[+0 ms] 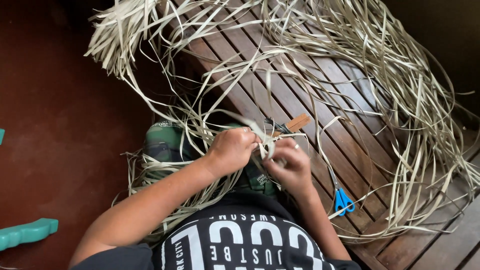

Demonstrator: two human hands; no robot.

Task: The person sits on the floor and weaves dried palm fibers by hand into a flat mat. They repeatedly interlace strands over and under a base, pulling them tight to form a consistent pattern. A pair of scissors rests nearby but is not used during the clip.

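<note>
Both hands are bunched together right over the lap, basically knuckle to knuckle. The left hand (234, 148) is curled shut around a few of the pale leaf strips (265, 145), and the right hand (291, 165) is pinched closed on the same bundle just beside it, ring showing on one finger. So the strips being worked sit right between the two hands, neither one is really nearer, though the loose ends run off up and away from the body toward the far side of the wooden slatted bench (350, 145).

That's the direction that matters: the held strips' long axis points away from the person, roughly along the slats, and feeds into the big tangled pile of strips (395, 75) spread over the bench's far right part. Another fan of cut ends (112, 37) hangs off the bench's far left corner over the dark red floor (60, 125).

Just past the fingertips there's a small brown wooden piece (298, 122) with some dark thing next to it that I can't make out. Blue-handled scissors (342, 197) lie on the bench on the right hand's side, near but not touching it. A teal plastic object (27, 232) sits on the floor, well off to the left.
</note>
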